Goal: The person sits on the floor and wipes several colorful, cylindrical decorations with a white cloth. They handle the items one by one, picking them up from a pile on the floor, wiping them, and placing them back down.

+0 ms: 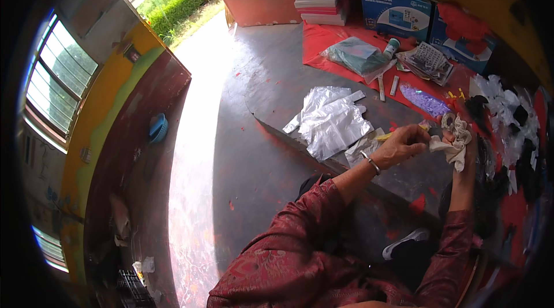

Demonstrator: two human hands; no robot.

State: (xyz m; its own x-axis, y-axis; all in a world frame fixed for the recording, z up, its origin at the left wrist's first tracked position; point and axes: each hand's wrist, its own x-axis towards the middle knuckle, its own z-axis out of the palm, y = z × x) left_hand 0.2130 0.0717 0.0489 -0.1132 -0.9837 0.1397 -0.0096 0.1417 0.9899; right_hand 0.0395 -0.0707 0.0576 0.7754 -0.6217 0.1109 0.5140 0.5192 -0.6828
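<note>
My right hand (466, 134) grips a crumpled cream cloth (455, 152), whose folds hang down over the palm and wrist. At the top of that hand is a small round ring-like item (449, 121), perhaps a roll of tape. My left hand (403, 145), with a metal bangle (371, 164) on its wrist, is just left of the cloth. Its fingers are bent and thumb and forefinger come close together; whether anything thin lies between them cannot be seen. Beyond the left hand lie a yellow strip (384, 137) and a purple bundle in clear plastic (424, 99).
White plastic bags (331, 124) lie on the floor ahead. A red sheet (322, 50) bears a wrapped green packet (357, 54) and printed papers (426, 63). Blue boxes (396, 13) and stacked books (318, 0) stand behind. Clear and black plastic (506, 113) is heaped at right.
</note>
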